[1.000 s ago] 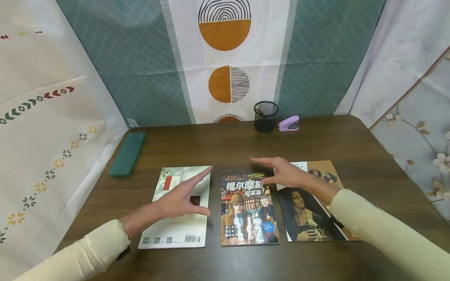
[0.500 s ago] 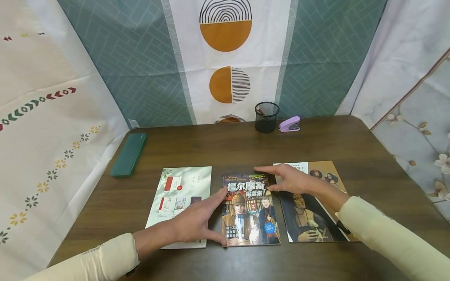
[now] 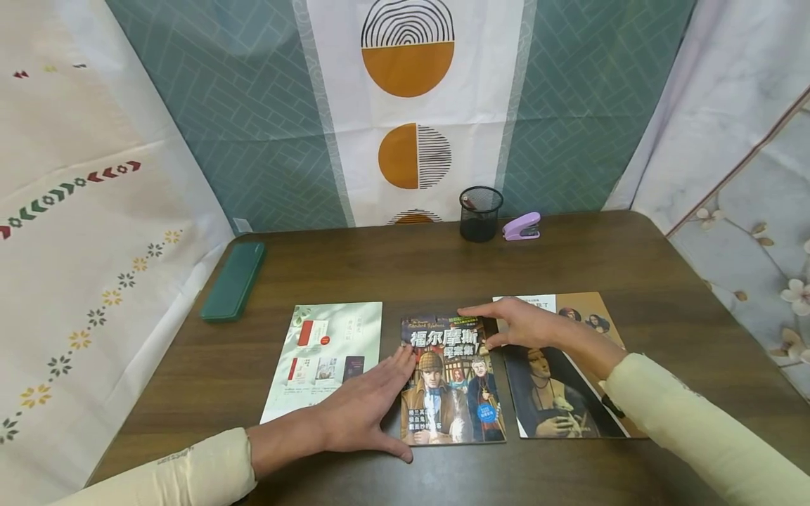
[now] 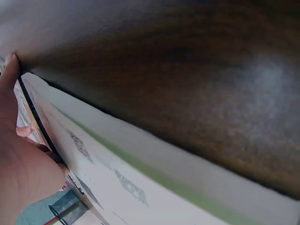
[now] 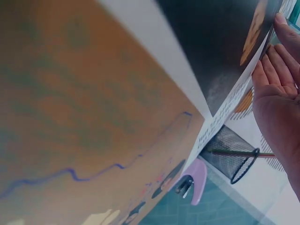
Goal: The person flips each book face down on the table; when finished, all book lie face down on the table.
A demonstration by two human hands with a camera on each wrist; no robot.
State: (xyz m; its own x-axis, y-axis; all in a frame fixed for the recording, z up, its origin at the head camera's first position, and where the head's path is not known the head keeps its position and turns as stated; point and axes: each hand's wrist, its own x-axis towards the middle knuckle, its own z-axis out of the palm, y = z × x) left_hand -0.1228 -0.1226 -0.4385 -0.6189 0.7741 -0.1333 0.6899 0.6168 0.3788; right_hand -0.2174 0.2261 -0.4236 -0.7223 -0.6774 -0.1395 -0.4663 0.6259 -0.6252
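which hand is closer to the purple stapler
Right. The right hand is on the near side of the purple stapler, by the right edge of the Sherlock Holmes book; the left hand is farther away, at the book's left edge.

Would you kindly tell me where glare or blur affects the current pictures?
Head view: fairly sharp, with whitish glare low on the middle book; left wrist view: a pale sheen on the tabletop, and print on the white book too soft to read; right wrist view: the tan cover looks blurred.
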